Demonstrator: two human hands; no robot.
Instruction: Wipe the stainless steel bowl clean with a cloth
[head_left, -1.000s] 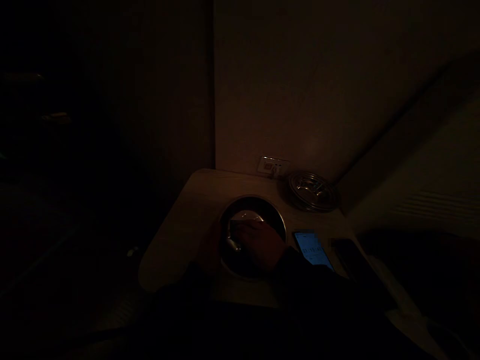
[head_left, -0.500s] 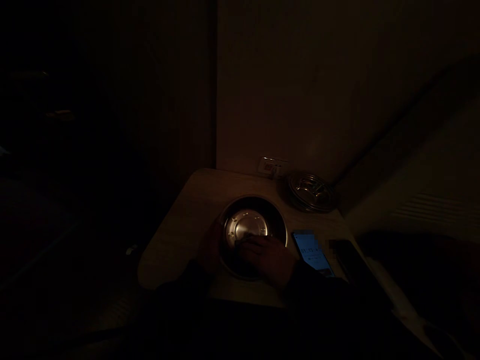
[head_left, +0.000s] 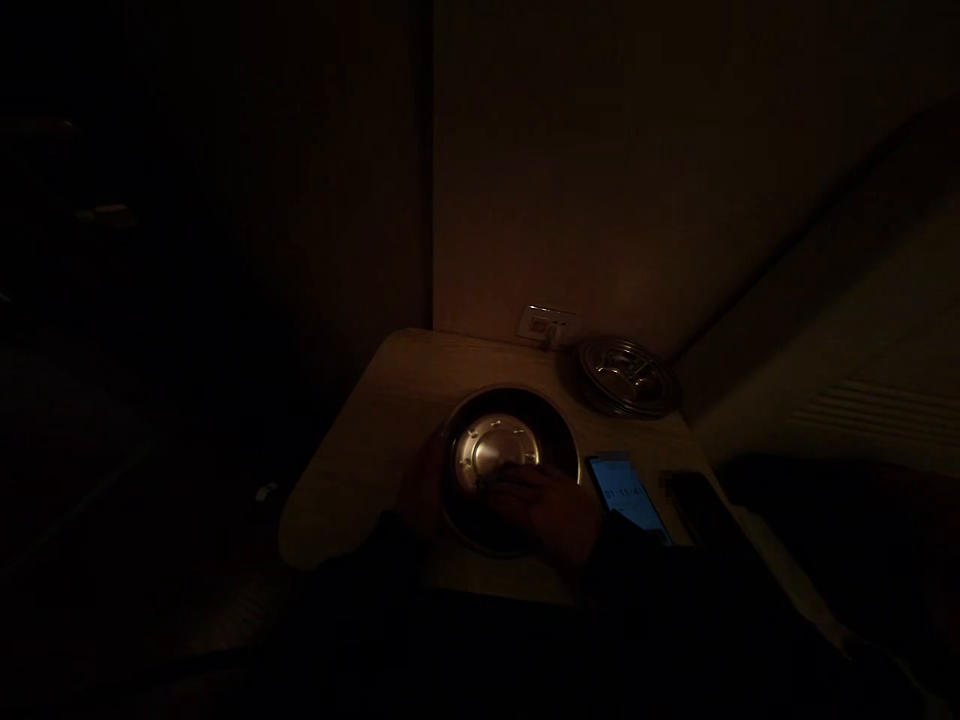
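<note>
A round metal bowl (head_left: 561, 425) stands on a small wooden table, with light glinting off its bottom. My left hand (head_left: 422, 487) is closed against the bowl's left side; its fingers are mostly lost in the dark. From the right, my right hand (head_left: 551, 508) reaches over the rim into the bowl. Its fingers are bent together near the shiny bottom, and a dark patch lies at their tips. Whatever they hold there is too dark to make out.
Stacked metal dishes (head_left: 628, 377) sit at the table's back right corner, below a wall socket (head_left: 547, 325). A lit phone (head_left: 626, 495) lies right of the bowl, beside a dark long object (head_left: 701, 510). The wooden table (head_left: 352, 430) meets a wall behind.
The view has shifted slightly, so the bowl and table sit a little higher and further right. My right hand remains inside the bowl and my left hand at its side.
</note>
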